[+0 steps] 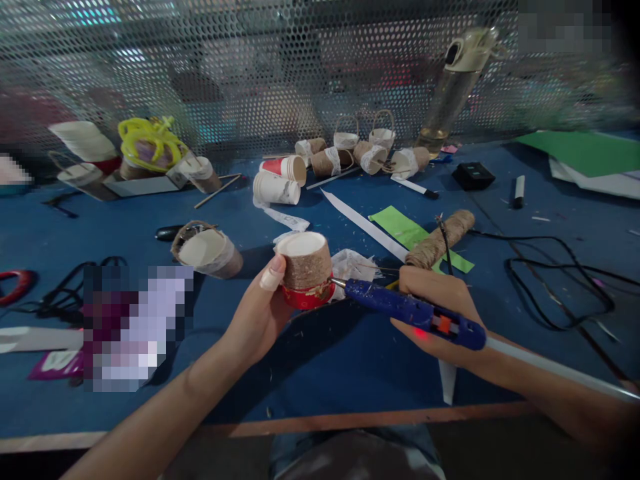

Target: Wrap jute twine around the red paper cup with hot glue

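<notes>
No legible text. Black box (473, 176), well beyond the glue gun (407, 308): faint marks (479, 167) on top, possibly characters; unreadable.

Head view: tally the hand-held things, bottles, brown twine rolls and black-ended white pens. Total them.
Blue glue gun: 1
Twine-wrapped red paper cup: 1
Brown twine roll: 1
Clear pale-lidded bottle: 1
Black-ended white pens: 2
Total: 6

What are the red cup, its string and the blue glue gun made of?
Red cup: probably paper, slightly shiny, with printed markings. String: likely jute, rough and brown, wound in ridges. Blue glue gun: seemingly hard plastic, smooth and rigidly shaped.
</notes>
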### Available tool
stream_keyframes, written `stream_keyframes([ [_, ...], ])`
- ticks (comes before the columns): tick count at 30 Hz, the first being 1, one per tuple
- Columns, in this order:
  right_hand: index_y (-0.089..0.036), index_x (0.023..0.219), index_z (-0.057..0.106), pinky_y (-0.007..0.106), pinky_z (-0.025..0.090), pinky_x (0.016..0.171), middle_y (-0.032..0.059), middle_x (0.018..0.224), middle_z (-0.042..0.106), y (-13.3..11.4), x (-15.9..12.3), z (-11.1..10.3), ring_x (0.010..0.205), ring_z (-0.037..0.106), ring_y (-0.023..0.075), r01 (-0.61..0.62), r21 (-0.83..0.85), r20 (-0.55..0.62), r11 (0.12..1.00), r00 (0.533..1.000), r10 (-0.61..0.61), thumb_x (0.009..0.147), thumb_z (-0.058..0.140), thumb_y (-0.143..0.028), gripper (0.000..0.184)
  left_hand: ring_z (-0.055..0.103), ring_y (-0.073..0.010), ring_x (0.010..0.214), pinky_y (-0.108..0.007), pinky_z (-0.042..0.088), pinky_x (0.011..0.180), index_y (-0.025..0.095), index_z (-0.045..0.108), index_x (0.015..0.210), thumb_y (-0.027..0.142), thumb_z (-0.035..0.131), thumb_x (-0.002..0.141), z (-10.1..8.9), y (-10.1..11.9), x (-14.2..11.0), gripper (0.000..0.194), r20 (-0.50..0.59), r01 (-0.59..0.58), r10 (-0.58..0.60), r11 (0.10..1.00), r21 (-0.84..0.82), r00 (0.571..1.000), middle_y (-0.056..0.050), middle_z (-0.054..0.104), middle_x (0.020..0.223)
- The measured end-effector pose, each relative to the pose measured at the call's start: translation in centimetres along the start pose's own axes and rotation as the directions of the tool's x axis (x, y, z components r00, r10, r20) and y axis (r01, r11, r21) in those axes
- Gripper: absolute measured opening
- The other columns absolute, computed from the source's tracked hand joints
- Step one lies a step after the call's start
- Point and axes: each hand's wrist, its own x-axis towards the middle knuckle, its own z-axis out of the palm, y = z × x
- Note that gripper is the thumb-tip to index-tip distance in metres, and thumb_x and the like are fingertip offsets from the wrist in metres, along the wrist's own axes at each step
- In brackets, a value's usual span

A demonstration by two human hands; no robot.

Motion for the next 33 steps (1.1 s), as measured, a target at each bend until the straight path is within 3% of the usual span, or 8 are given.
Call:
stream_keyframes([
  [8, -0.024, 0.079, 0.044, 0.029, 0.035, 0.056, -0.0022, 0.073, 0.047, 0.5, -0.3, 0.3, 0.061, 0.045, 0.0133, 0.051, 0.015, 0.011, 0.999, 0.999, -0.052, 0.083, 0.064, -0.014, 0.024, 0.065, -0.0307, 0.128, -0.039, 0.056, 0.104, 0.022, 0.074, 0.125, 0.047, 0.073, 0.09, 0.0, 0.0, 0.1, 0.043, -0.052, -0.006, 0.006, 1.0, 0.011, 0.999, -0.008, 0.075, 0.13],
  [12, -0.024, 0.077, 0.04, 0.029, 0.031, 0.054, -0.0037, 0.071, 0.043, 0.5, -0.2, 0.0, 0.058, 0.039, 0.0122, 0.031, -0.003, 0.015, 1.0, 0.999, -0.031, 0.08, 0.064, -0.01, 0.029, 0.068, -0.0318, 0.123, -0.043, 0.057, 0.104, 0.021, 0.076, 0.113, 0.052, 0.08, 0.082, 0.6, 0.3, 0.2, 0.044, -0.085, 0.004, -0.008, 0.999, -0.049, 0.996, -0.007, 0.079, 0.117],
  [16, -0.024, 0.074, 0.035, 0.029, 0.028, 0.053, -0.0047, 0.068, 0.039, 0.2, 0.1, -0.2, 0.055, 0.037, 0.0114, 0.001, 0.013, 0.002, 1.0, 1.0, -0.001, 0.082, 0.063, -0.009, 0.033, 0.068, -0.0369, 0.122, -0.051, 0.057, 0.104, 0.02, 0.075, 0.114, 0.057, 0.082, 0.078, 0.8, 0.5, 0.2, 0.051, -0.087, 0.064, -0.068, 0.997, -0.049, 0.994, -0.01, 0.078, 0.123],
  [23, -0.025, 0.075, 0.033, 0.029, 0.026, 0.052, -0.0047, 0.067, 0.037, 0.1, -0.1, 0.0, 0.054, 0.035, 0.012, 0.006, -0.003, 0.019, 1.0, 1.0, -0.006, 0.08, 0.063, -0.01, 0.035, 0.07, -0.031, 0.119, -0.042, 0.057, 0.104, 0.021, 0.076, 0.114, 0.056, 0.074, 0.086, 0.5, 0.3, 0.3, 0.046, -0.047, 0.087, -0.088, 0.996, -0.035, 0.995, -0.008, 0.08, 0.116],
  [30, -0.025, 0.073, 0.035, 0.029, 0.027, 0.051, -0.0047, 0.066, 0.039, 0.0, -0.1, 0.0, 0.053, 0.036, 0.0111, -0.02, 0.003, 0.007, 1.0, 1.0, 0.02, 0.081, 0.064, -0.009, 0.033, 0.07, -0.0329, 0.121, -0.045, 0.057, 0.103, 0.022, 0.076, 0.116, 0.056, 0.07, 0.089, 0.5, 0.3, 0.2, 0.044, -0.11, 0.107, -0.11, 0.994, -0.031, 0.988, -0.009, 0.08, 0.118],
  [33, -0.024, 0.07, 0.036, 0.029, 0.029, 0.051, -0.0048, 0.064, 0.042, 0.1, 0.1, -0.2, 0.052, 0.04, 0.0109, -0.091, 0.004, -0.021, 0.996, 0.996, 0.091, 0.081, 0.064, -0.01, 0.034, 0.071, -0.0341, 0.118, -0.047, 0.058, 0.101, 0.021, 0.076, 0.115, 0.057, 0.073, 0.086, 0.7, 0.5, 0.3, 0.046, -0.123, 0.104, -0.106, 0.994, -0.026, 0.987, -0.009, 0.08, 0.115],
])
